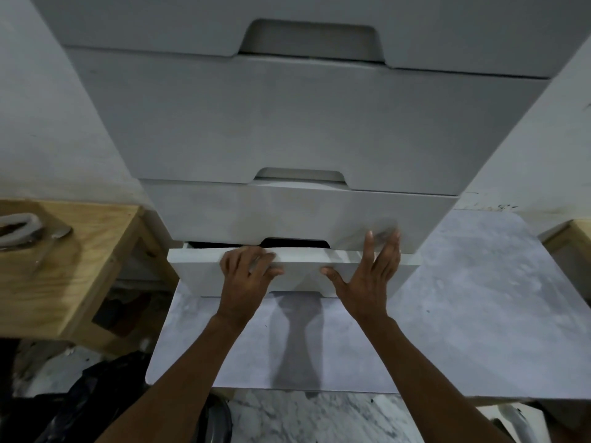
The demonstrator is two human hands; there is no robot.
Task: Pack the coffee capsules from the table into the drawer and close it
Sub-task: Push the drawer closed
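A white chest of drawers stands on the grey table (479, 314). Its bottom drawer (195, 270) sticks out a little, with a thin dark gap above its front. My left hand (246, 276) lies on the drawer front, fingers curled over its top edge near the handle notch. My right hand (367, 276) presses flat against the same front, fingers spread and reaching onto the drawer above (287, 212). No coffee capsules show on the table; the drawer's inside is hidden.
A wooden stool or side table (64, 270) with a metal object on it stands to the left. Dark bags (96, 394) lie on the marble floor below. Another wooden edge (575, 238) shows at the right.
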